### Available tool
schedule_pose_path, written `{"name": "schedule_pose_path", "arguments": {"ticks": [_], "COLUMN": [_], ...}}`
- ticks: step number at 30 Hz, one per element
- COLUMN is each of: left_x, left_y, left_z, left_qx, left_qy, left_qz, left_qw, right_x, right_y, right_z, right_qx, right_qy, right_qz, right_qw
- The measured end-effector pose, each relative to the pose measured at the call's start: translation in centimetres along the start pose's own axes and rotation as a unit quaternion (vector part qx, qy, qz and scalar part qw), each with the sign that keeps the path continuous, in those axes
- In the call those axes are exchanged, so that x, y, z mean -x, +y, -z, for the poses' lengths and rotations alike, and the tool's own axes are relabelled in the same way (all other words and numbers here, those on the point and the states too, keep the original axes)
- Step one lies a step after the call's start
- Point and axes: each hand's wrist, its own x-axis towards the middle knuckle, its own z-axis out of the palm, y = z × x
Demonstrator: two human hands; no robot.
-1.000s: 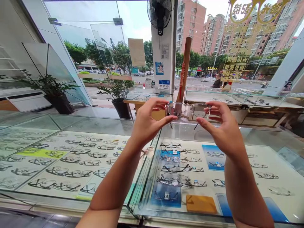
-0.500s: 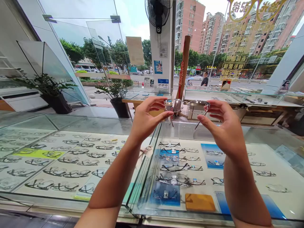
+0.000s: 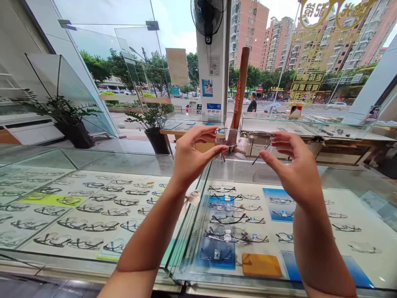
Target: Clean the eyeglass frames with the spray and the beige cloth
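A pair of eyeglasses (image 3: 245,134) with a thin metal rim is held up in front of me above the glass counter. My left hand (image 3: 198,151) pinches its left end between thumb and fingers. At the other end, my right hand (image 3: 288,161) grips the right side the same way. The temples are unfolded and angle downward below the lenses. Through the clear lenses I see the background.
Below lies a glass display case (image 3: 198,231) holding rows of eyeglass frames (image 3: 228,218) and an orange-brown pad (image 3: 261,265). Beyond are another counter (image 3: 279,126), potted plants (image 3: 74,120), a leaning wooden post (image 3: 241,87) and a wall fan (image 3: 207,18).
The eyeglasses have tilted slightly, and the bright reflection on the lenses is gone, so they look clearer. Both hands keep their grip. A person outside has moved left.
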Motion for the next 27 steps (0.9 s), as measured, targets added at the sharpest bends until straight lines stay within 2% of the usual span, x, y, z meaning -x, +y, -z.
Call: {"name": "schedule_pose_path", "arguments": {"ticks": [11,22,27], "left_x": [0.0,0.0,-0.1], "left_y": [1.1,0.7,0.3], "left_z": [0.1,0.2,0.2], "left_qx": [-0.025,-0.026,-0.017], "left_qy": [0.009,-0.007,-0.013], "left_qz": [0.006,0.010,0.010], "left_qw": [1.000,1.000,1.000], "right_x": [-0.1,0.0,0.0], "right_y": [0.2,0.0,0.0], "right_z": [0.1,0.1,0.2], "right_qx": [0.013,0.026,0.027], "right_qy": [-0.007,-0.008,0.001], "right_qz": [0.006,0.004,0.026], "right_qw": [1.000,1.000,0.999]}}
